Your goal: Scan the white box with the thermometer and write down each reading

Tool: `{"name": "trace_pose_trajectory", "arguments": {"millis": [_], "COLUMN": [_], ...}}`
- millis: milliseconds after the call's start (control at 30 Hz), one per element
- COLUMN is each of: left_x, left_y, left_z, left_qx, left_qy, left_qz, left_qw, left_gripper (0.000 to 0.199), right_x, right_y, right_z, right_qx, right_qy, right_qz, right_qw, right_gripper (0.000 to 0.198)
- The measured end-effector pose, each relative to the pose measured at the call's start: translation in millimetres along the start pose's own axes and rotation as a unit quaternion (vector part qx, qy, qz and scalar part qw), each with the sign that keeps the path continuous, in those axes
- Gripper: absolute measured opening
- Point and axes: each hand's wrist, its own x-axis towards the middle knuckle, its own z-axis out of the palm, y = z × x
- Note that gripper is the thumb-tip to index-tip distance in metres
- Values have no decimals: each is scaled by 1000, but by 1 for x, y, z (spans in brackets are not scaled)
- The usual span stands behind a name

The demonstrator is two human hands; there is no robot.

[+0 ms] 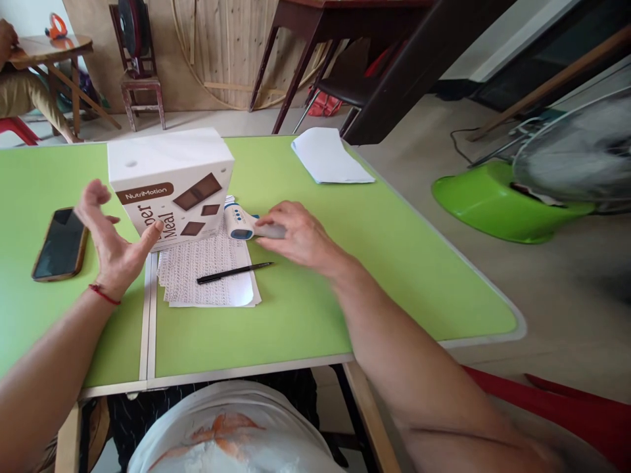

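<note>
A white NutriMotion box [172,197] stands upright on the green table [296,309], partly over handwritten sheets [187,289]. My left hand [116,243] is at the box's left side, fingers spread, thumb overlapping its lower front; I cannot tell whether it touches. My right hand [300,236] grips the grey handle of a white and blue infrared thermometer [239,220], which lies right of the box at the sheets' upper edge. A black pen [231,273] rests across the writing. Left of my left hand lies a dark phone [60,243] in a brown case.
Folded white paper [330,156] lies at the table's far right. Beyond the right edge are a green plastic stool [483,197] and a fan [582,144]. A dark chair [140,72] stands behind. Another person's leg [29,98] shows at a round wooden table [54,49].
</note>
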Motion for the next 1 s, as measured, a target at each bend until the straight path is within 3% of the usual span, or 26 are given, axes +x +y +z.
{"name": "trace_pose_trajectory", "arguments": {"millis": [33, 100, 167, 233, 333, 467, 533, 633, 767, 867, 1000], "left_x": [-3, -8, -13, -17, -21, -22, -23, -27, -34, -37, -36], "left_y": [4, 10, 16, 19, 19, 11, 7, 4, 6, 8, 8], "left_z": [1, 5, 12, 19, 27, 30, 30, 32, 37, 41, 45], "left_qx": [81, 205, 255, 256, 229, 205, 227, 288, 358, 385, 413], "left_qy": [77, 151, 115, 16, -163, -274, -344, -437, -463, -452, -440], "left_qz": [75, 220, 329, 380, 332, 230, 206, 209, 208, 196, 180], "left_qw": [991, 942, 902, 889, 901, 911, 887, 826, 784, 781, 777], "left_gripper": [83, 80, 75, 70, 67, 80, 79, 80, 79, 75, 76], "right_x": [-2, -6, -8, -9, -7, -7, -8, -8, -10, -13, -14], "right_y": [-6, -17, -28, -35, -40, -35, -32, -33, -43, -53, -63], "right_z": [-5, -13, -17, -18, -22, -32, -34, -30, -19, -14, -7], "right_qx": [24, 40, 7, -34, -71, -46, 1, 95, 222, 300, 389], "right_qy": [-39, -136, -206, -244, -260, -191, -128, -21, 68, 92, 100], "right_qz": [-11, -38, -57, -58, -18, 61, 87, 101, 73, 71, 120], "right_qw": [999, 989, 977, 968, 963, 979, 988, 990, 970, 947, 908], "right_gripper": [16, 12, 8, 8, 13, 8, 4, 6, 10, 4, 5]}}
